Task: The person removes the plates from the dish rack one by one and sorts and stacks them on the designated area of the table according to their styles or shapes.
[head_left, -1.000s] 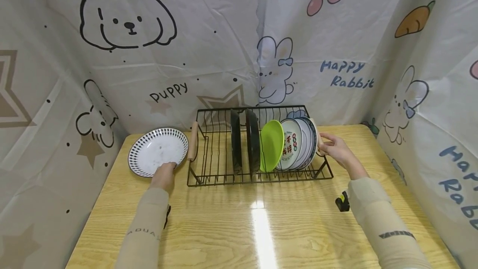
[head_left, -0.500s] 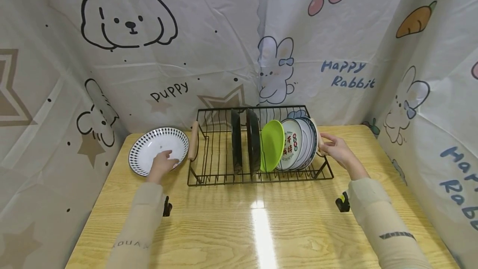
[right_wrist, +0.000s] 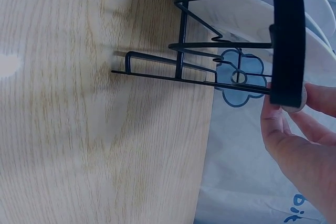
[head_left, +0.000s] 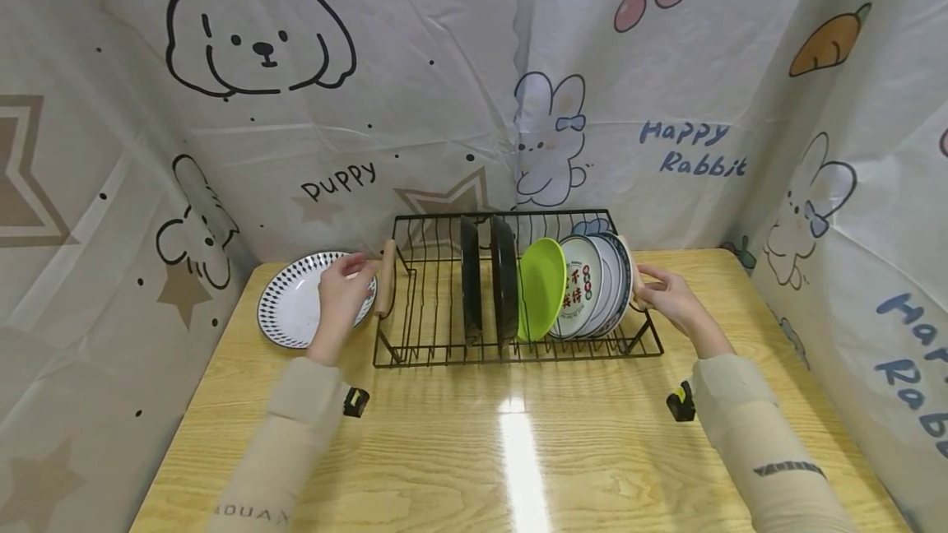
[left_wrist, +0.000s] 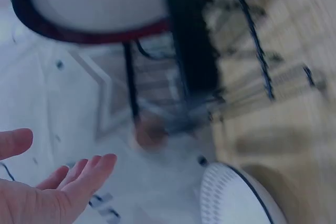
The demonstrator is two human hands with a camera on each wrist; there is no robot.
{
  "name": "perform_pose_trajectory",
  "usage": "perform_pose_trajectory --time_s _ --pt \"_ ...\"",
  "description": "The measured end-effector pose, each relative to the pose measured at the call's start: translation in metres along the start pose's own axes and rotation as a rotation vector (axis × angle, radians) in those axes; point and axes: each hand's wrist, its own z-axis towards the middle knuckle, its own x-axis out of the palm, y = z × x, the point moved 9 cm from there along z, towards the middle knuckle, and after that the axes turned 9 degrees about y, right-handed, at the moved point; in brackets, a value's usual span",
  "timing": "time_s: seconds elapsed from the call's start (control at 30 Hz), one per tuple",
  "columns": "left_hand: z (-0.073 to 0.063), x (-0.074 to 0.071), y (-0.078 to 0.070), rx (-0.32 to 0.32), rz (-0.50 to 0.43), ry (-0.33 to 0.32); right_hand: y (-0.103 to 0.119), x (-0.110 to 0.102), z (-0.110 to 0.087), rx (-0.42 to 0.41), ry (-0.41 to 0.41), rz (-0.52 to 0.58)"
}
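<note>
A black wire dish rack [head_left: 518,360] stands on the table with a pale wooden handle at each end. My right hand [head_left: 666,296] pinches the right handle [head_left: 628,266], thumb and fingers around it in the right wrist view. My left hand [head_left: 341,301] hovers over the right part of a white plate [head_left: 290,307] with a dark diamond-patterned rim, fingertips just short of the left handle [head_left: 386,278]. In the left wrist view, the left thumb and fingers [left_wrist: 97,174] are spread with nothing between them.
The rack holds two dark pans [head_left: 505,280], a lime green plate [head_left: 542,290], a white plate with red characters [head_left: 581,294] and other plates at its right. A wooden table [head_left: 444,451] lies beneath, and a cartoon-printed curtain [head_left: 444,48] hangs around the back and sides.
My left hand has come off the patterned plate's near rim, lifted, and moved right and forward toward the left handle. The right hand keeps its hold on the right handle.
</note>
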Motion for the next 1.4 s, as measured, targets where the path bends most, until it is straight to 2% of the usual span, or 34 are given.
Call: perform_pose_trajectory --time_s 0.17,0.27,0.47,0.67,0.9,1.1,1.4 --pt "-0.012 0.030 -0.024 0.013 -0.028 0.114 -0.001 0.000 0.000 -0.007 0.001 0.007" --pt "-0.018 0.051 -0.033 0.033 -0.078 0.177 0.000 0.000 0.000 -0.007 0.000 0.003" --pt "-0.031 0.089 -0.051 0.114 -0.112 0.279 -0.001 0.000 0.000 -0.012 0.000 0.014" --pt "-0.039 0.116 -0.055 0.158 0.001 0.307 -0.001 0.000 0.000 -0.022 0.007 0.026" --pt "-0.041 0.131 -0.045 0.122 0.167 0.282 -0.001 0.000 0.000 -0.027 0.005 0.028" --pt "-0.042 0.138 -0.033 0.089 0.240 0.257 -0.001 0.000 0.000 -0.029 0.006 0.031" --pt "-0.047 0.142 -0.037 0.204 0.206 0.227 0.001 0.000 -0.001 -0.036 0.007 0.034"
